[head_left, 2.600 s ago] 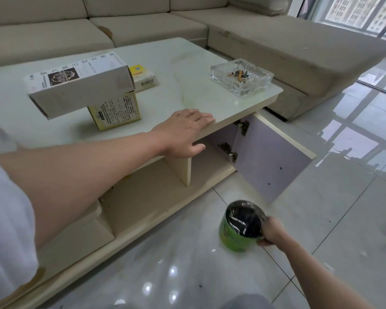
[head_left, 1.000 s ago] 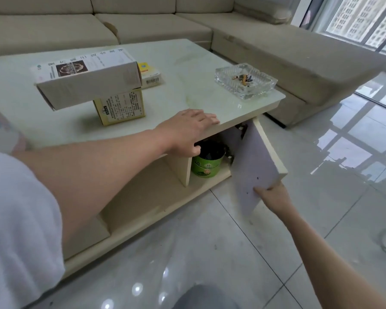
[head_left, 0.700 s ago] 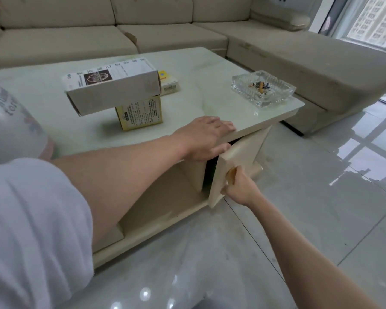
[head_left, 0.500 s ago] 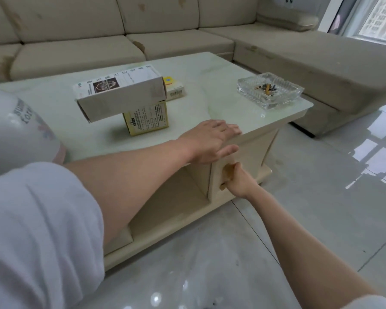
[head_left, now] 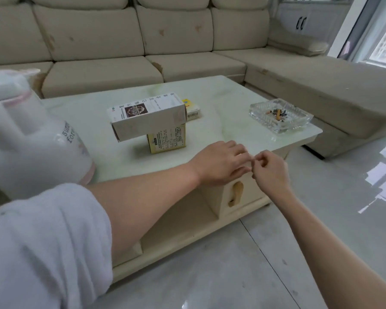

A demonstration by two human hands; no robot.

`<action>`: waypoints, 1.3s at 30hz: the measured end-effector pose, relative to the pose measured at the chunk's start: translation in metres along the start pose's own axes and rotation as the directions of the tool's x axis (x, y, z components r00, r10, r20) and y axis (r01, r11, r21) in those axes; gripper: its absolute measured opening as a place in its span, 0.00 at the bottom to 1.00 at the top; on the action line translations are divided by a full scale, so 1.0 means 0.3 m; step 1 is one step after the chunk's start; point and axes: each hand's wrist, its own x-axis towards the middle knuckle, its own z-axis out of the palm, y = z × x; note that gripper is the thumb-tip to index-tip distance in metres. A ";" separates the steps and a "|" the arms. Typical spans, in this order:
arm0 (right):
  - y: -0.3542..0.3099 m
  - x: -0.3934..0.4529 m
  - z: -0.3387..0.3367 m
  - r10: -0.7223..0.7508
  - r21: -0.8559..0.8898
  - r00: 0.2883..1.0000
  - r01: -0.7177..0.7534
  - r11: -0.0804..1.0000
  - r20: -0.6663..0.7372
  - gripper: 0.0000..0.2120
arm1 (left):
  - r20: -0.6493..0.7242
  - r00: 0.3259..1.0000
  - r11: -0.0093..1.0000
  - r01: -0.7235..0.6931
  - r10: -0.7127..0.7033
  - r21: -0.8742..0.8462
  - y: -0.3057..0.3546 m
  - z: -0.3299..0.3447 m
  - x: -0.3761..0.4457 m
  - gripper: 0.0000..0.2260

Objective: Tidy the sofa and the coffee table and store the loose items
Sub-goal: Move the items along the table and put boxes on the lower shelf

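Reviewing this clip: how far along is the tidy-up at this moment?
Done: the cabinet door under the coffee table is shut. In hand: nothing; the left hand rests on the table edge and the right hand is empty, fingers curled. Left: the white box on the yellow box, a small pack, the used ashtray and the white jug.

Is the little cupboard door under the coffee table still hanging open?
No, the cupboard door sits flush with the front of the coffee table, and neither hand is touching it.
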 end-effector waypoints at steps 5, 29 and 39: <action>-0.137 0.020 0.029 -0.078 -0.012 0.986 0.077 0.997 -0.145 0.04 | -0.412 0.901 0.961 0.220 -0.135 0.165 -0.111 -0.255 -0.088 0.18; -0.455 0.140 0.347 -0.497 0.300 0.741 0.398 0.867 0.451 0.50 | 0.345 0.607 0.696 0.659 -0.716 0.285 -0.322 -0.474 -0.331 0.44; -0.458 0.133 0.313 -0.472 0.070 0.813 0.478 0.875 0.340 0.29 | 0.468 0.721 0.848 0.330 -0.510 0.415 -0.277 -0.357 -0.474 0.42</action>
